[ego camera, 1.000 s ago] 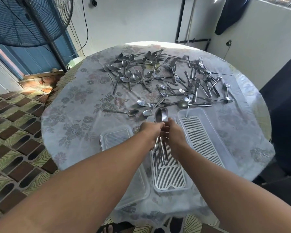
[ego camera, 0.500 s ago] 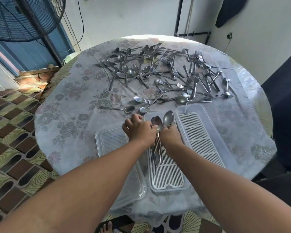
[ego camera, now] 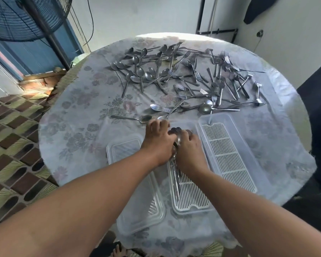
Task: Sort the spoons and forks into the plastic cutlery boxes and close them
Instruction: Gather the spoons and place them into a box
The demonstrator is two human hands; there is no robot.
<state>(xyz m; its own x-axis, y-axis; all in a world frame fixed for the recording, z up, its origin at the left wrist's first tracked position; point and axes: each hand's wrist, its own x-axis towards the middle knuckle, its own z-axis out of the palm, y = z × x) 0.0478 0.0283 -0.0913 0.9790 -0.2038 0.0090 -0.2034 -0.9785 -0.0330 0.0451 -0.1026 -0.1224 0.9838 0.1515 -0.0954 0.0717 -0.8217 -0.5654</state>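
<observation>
A person is leaning over a round table [ego camera: 78, 145] covered with a flowered cloth. Both hands are meeting over the far end of the middle box [ego camera: 190, 191], the landmark here. The right hand [ego camera: 188, 148] is curling its fingers around a bundle of spoons [ego camera: 176, 143], whose handles are lying down inside the box on its white slatted tray. The left hand [ego camera: 158, 140] is resting beside the bundle, fingers spread loosely forward. Left of the box is lying a clear lid [ego camera: 137, 182]; right of it is sitting a second box [ego camera: 230, 154]. Beyond it, loose spoons [ego camera: 141, 71] and forks [ego camera: 220, 76] are lying scattered.
</observation>
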